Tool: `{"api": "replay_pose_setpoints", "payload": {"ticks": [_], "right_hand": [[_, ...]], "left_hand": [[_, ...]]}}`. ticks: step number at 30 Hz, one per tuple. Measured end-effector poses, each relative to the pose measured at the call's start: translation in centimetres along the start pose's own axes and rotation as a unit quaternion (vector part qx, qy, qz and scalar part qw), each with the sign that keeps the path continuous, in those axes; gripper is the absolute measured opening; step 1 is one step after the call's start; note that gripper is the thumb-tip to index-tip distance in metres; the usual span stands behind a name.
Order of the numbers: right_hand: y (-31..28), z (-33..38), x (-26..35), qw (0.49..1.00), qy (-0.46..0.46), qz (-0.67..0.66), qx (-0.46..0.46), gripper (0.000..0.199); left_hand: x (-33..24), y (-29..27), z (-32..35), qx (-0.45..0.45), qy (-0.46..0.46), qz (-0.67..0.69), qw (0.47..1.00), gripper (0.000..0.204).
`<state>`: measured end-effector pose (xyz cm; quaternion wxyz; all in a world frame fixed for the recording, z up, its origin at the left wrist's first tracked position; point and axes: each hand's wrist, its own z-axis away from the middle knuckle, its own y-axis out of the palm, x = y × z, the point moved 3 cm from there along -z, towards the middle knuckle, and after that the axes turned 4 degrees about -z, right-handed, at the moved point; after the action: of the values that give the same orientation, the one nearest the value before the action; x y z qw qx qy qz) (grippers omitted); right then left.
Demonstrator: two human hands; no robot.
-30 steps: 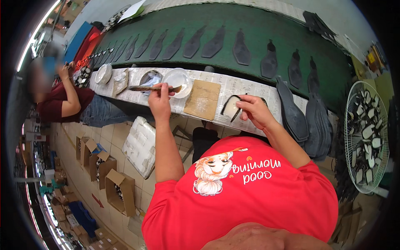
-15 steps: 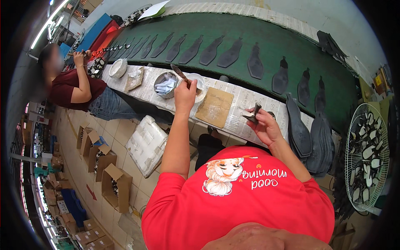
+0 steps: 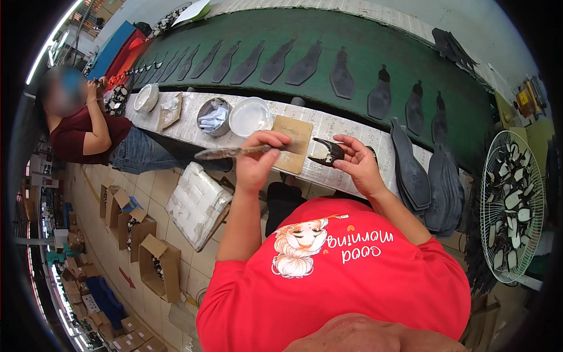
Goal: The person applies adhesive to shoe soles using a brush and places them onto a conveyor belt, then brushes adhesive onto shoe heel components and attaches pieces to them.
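Observation:
My left hand (image 3: 256,161) is closed around the worn handle of a brush (image 3: 226,152). The brush lies nearly level, its blurred tip pointing right over the brown board (image 3: 287,162). My right hand (image 3: 359,161) pinches a black curved piece that looks like a shoe heel (image 3: 330,154), its pale hollow side facing the brush. A small gap separates brush tip and piece. On the bench behind my left hand stand a white bowl (image 3: 250,100) and a metal pot (image 3: 202,130) holding white cloth. Dark sole-shaped pieces (image 3: 415,188) are stacked right of my right hand.
A green conveyor belt (image 3: 234,35) carries a row of dark sole shapes beyond the bench. At right, a white wire basket (image 3: 484,202) holds several black-and-white pieces. A person in a maroon shirt (image 3: 108,126) stands at left. A wrapped white stool (image 3: 196,199) and cardboard boxes (image 3: 170,267) occupy the floor.
My left hand has come from over the bowl, right and nearer to me, with the brush swung level. My right hand has moved left and turned the black piece's hollow toward the brush.

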<state>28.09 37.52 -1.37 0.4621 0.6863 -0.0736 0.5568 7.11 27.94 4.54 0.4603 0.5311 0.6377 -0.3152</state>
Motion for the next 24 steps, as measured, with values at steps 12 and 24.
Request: {"api": "replay_pose_setpoints", "payload": {"ticks": [12,24], "right_hand": [[0.3,0.8,0.0,0.997,-0.033,0.057,0.025,0.047],[0.5,0.8,0.0,0.995,-0.043,0.080,0.029,0.046]], "left_hand": [[-0.1,3.1,0.3,0.067,0.052,-0.111,0.990,0.015],[0.7,3.3,0.3,0.075,0.039,-0.109,0.990,0.015]]}}
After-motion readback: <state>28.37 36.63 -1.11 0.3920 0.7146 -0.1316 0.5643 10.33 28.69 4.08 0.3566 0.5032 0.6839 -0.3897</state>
